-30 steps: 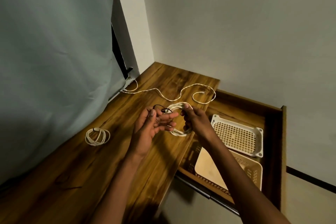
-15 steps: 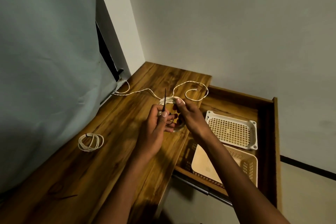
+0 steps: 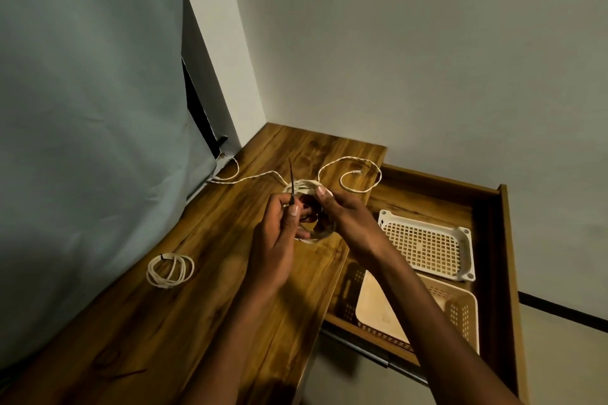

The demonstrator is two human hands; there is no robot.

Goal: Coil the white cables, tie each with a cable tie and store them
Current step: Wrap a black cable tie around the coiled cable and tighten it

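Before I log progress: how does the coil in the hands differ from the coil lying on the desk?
The held coil is gripped by both hands, its black tie sticking up loose; the desk coil lies flat, untouched, its tie snug. Both are white cable.

Wooden desk top (image 3: pixel 204 322), head view: bare wood lies between the tied coil (image 3: pixel 170 271) near the grey curtain (image 3: pixel 85 108) and the two hands, which meet over a coil at the desk's right edge. A loose white cable (image 3: pixel 348 171) snakes across the far end, from the curtain to the open drawer (image 3: pixel 506 240). The drawer's floor is largely occupied by a white perforated tray (image 3: pixel 427 245) and a beige basket (image 3: pixel 460 312), just beside each other.
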